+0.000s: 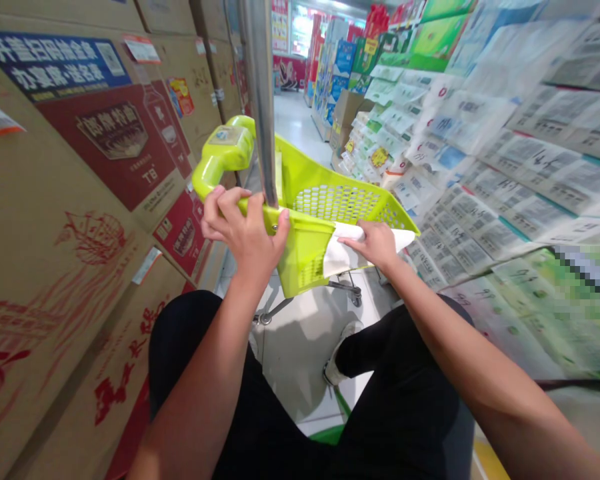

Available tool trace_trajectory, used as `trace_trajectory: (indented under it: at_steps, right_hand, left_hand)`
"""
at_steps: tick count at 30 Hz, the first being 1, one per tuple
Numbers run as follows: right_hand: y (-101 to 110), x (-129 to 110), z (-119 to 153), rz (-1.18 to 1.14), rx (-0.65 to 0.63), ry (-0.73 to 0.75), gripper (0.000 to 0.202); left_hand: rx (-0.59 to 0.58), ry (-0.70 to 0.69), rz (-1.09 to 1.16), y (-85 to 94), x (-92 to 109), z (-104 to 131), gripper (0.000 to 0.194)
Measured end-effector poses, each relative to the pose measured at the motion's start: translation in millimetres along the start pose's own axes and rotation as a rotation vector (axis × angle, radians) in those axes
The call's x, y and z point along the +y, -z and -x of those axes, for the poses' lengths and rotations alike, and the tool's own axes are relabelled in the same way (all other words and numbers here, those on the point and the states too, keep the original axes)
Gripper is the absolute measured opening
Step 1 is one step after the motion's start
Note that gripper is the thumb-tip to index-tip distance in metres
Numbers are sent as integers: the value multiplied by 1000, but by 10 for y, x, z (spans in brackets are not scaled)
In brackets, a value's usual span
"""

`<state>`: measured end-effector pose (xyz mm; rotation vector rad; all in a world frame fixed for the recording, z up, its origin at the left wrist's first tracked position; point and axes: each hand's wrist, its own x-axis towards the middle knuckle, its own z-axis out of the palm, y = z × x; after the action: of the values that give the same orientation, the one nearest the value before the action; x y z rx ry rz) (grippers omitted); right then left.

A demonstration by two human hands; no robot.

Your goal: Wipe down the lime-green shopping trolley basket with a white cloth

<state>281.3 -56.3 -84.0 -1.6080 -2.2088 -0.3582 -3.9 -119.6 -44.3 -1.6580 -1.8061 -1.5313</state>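
Note:
A lime-green shopping cart (307,257) with a perforated basket stands in front of me, a metal pole (265,100) rising beside its handle (225,150). My left hand (247,223) is wrapped over the cart's near rim at the foot of the pole, thumb on the right side. Draped over the rim farther right is a white cloth (337,257), thin enough that it could be a paper wipe. My right hand (375,243) pinches and presses this cloth against the rim. The palm side of both hands is hidden.
Stacked cardboard cartons (130,133) wall in the left side. On the right, plastic-wrapped tissue packs (525,160) are piled high and close to my arm. A tiled aisle (300,120) runs ahead past an open carton (347,120). The cart's wheels (355,293) rest on the floor before my feet.

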Motion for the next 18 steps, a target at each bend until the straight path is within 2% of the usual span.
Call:
trace_trajectory:
  at_steps: [3,5,7,10,13,15,18]
  right_hand:
    - [34,-498,-139,-45,57,-30,73]
    - [62,-660,-194,-77,53,-19,71]
    - [90,-620,-207,-104,5,25,66]
    - [108,-294,-163,-113,-84,59,57]
    - [91,-5,-104,-84,-103,24,54]
    - [75,-9,-99,-49,-80,-19,57]
    - [76,-317,-181,-34,-34,-50,63]
  left_hand:
    - [-13,-3,8,1,37,17,40]
    - [-15,-1,-6,25,20,-2,39]
    - [-20,-11,-20,56,-32,-40,40]
    - [-42,-33,-32,98,-117,-103,42]
    - [-58,-36,-29,116,-123,-126,40]
    - [-56,-34,-25,108,-73,-107,40]
    - [-43,-33,-31,76,27,-47,41]
